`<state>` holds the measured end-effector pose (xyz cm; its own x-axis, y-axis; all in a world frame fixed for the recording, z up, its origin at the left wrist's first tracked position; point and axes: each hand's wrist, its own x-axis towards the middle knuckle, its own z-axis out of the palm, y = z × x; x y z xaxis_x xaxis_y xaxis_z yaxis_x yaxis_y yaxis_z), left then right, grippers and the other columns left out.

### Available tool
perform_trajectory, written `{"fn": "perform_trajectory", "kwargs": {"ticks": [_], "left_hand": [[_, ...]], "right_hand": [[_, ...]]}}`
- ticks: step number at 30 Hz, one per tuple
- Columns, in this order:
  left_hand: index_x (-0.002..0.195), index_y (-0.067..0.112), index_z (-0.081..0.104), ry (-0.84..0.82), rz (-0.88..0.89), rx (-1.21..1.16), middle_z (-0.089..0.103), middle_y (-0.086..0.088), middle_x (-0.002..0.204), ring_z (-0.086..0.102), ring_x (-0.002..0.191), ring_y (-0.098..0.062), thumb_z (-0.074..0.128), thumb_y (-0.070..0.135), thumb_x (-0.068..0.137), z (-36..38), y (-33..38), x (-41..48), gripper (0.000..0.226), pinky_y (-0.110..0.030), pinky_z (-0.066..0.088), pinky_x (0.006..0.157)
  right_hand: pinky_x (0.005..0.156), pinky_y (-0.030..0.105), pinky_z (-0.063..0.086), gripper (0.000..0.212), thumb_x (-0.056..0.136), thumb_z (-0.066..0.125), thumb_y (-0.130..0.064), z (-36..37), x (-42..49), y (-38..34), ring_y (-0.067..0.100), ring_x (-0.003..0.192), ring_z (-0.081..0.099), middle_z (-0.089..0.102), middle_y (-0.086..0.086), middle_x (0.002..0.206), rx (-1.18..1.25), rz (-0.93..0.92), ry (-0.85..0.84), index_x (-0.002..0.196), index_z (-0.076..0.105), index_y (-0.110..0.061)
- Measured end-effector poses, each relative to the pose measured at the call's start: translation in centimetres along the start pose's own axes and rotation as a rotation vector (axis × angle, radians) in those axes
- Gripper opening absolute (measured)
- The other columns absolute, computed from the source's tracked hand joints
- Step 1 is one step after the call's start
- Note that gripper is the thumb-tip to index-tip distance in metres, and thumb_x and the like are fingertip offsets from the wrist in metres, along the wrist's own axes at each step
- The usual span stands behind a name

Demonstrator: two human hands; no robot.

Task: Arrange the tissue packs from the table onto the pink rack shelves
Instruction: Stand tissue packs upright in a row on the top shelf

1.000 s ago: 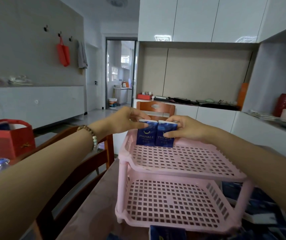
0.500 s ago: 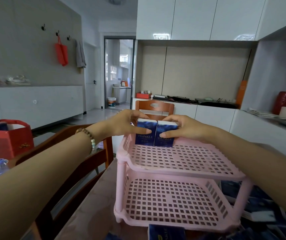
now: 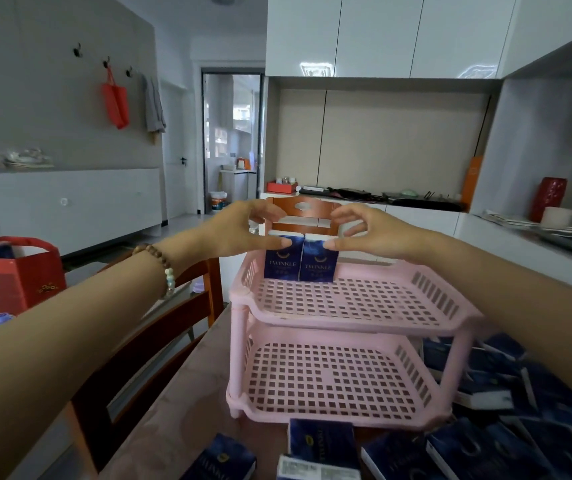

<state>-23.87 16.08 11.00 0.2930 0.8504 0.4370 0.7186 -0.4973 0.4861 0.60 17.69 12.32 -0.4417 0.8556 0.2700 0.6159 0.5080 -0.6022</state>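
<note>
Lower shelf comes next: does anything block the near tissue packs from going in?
Nothing visible does. The lower shelf holds no packs and is open at the front above its low rim; the nearest tissue pack lies just before it.

At my 12 o'clock the pink rack (image 3: 347, 322) stands upright on the counter (image 3: 180, 403), two grid-floored tiers with slotted walls. At 11 o'clock on its top shelf (image 3: 364, 299), the left pack (image 3: 283, 261) and right pack (image 3: 318, 263) stand upright and touching, dark blue, TWINKLE facing me. Loose packs (image 3: 321, 441) lie flat and jumbled from the rack's 3 to 6 o'clock.
</note>
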Motion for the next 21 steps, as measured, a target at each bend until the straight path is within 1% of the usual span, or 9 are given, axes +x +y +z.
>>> {"fn": "perform_trajectory", "kwargs": {"ticks": [3,5,8,11,13,15,16,19,21], "left_hand": [[0.120,0.024,0.057,0.020,0.017,0.015,0.054,0.012,0.118,0.049,0.112,-0.011,0.070,0.039,0.077,-0.9,2.0,-1.9,0.047,-0.031,0.042,0.094],[0.119,0.025,0.058,0.006,0.032,0.034,0.054,0.013,0.119,0.050,0.113,-0.010,0.069,0.041,0.078,-1.3,3.6,-3.7,0.045,-0.031,0.043,0.096],[0.119,0.026,0.058,-0.011,0.064,0.054,0.055,0.012,0.122,0.048,0.112,-0.006,0.067,0.040,0.080,-1.2,5.7,-7.5,0.042,-0.023,0.040,0.093],[0.116,0.032,0.059,-0.076,0.078,0.047,0.057,0.013,0.122,0.051,0.113,-0.005,0.065,0.055,0.076,-0.3,7.2,-12.3,0.047,-0.030,0.042,0.098],[0.117,0.031,0.060,-0.147,0.062,0.063,0.058,0.014,0.121,0.053,0.111,-0.005,0.062,0.055,0.078,0.8,7.9,-15.2,0.046,-0.031,0.044,0.097],[0.119,0.028,0.059,-0.230,0.022,0.059,0.058,0.014,0.122,0.053,0.111,-0.005,0.057,0.052,0.080,2.0,8.3,-17.3,0.046,-0.031,0.046,0.097],[0.120,0.029,0.059,-0.276,-0.001,0.043,0.058,0.014,0.123,0.053,0.111,-0.005,0.056,0.052,0.081,2.6,8.4,-18.2,0.046,-0.029,0.046,0.097],[0.120,0.031,0.056,-0.394,-0.079,-0.033,0.056,0.014,0.124,0.054,0.111,-0.006,0.051,0.060,0.075,4.4,8.5,-20.3,0.054,-0.025,0.047,0.095],[0.120,0.029,0.057,-0.433,-0.116,-0.059,0.056,0.012,0.123,0.056,0.109,-0.008,0.053,0.058,0.075,5.5,8.3,-21.0,0.055,-0.026,0.048,0.094]], "right_hand": [[0.067,0.007,0.038,0.049,0.080,0.070,-0.033,-1.3,-2.4,-1.8,0.008,0.108,0.049,0.043,-0.014,0.123,0.017,-0.015,0.025,0.122,0.046,-0.030],[0.066,0.008,0.037,0.044,0.080,0.069,-0.037,-2.0,-4.5,-2.9,0.007,0.107,0.050,0.045,-0.015,0.123,-0.004,-0.019,0.016,0.118,0.046,-0.033],[0.073,0.012,0.038,0.050,0.078,0.067,-0.041,-2.3,-8.4,-4.3,0.007,0.110,0.052,0.047,-0.013,0.127,-0.026,-0.042,0.002,0.123,0.045,-0.034],[0.079,0.013,0.041,0.057,0.074,0.067,-0.043,-1.4,-12.7,-5.3,-0.001,0.107,0.053,0.047,-0.014,0.129,0.015,-0.093,-0.033,0.125,0.044,-0.034],[0.085,0.018,0.044,0.062,0.066,0.065,-0.051,-0.2,-15.4,-5.5,-0.003,0.109,0.053,0.048,-0.016,0.130,0.016,-0.096,-0.097,0.123,0.045,-0.037],[0.092,0.026,0.045,0.064,0.064,0.064,-0.056,1.0,-17.5,-5.2,-0.002,0.112,0.052,0.048,-0.020,0.128,-0.008,-0.066,-0.165,0.123,0.047,-0.038],[0.092,0.024,0.045,0.060,0.066,0.063,-0.056,1.7,-18.4,-4.9,-0.003,0.111,0.051,0.048,-0.024,0.124,-0.024,-0.060,-0.194,0.121,0.047,-0.038],[0.086,0.009,0.039,0.042,0.079,0.061,-0.046,3.7,-20.3,-3.6,-0.013,0.104,0.049,0.048,-0.028,0.116,-0.078,-0.048,-0.275,0.118,0.048,-0.038],[0.088,0.012,0.040,0.046,0.076,0.061,-0.052,4.6,-21.2,-2.9,-0.011,0.106,0.051,0.051,-0.026,0.118,-0.076,0.005,-0.331,0.118,0.050,-0.037]]}}
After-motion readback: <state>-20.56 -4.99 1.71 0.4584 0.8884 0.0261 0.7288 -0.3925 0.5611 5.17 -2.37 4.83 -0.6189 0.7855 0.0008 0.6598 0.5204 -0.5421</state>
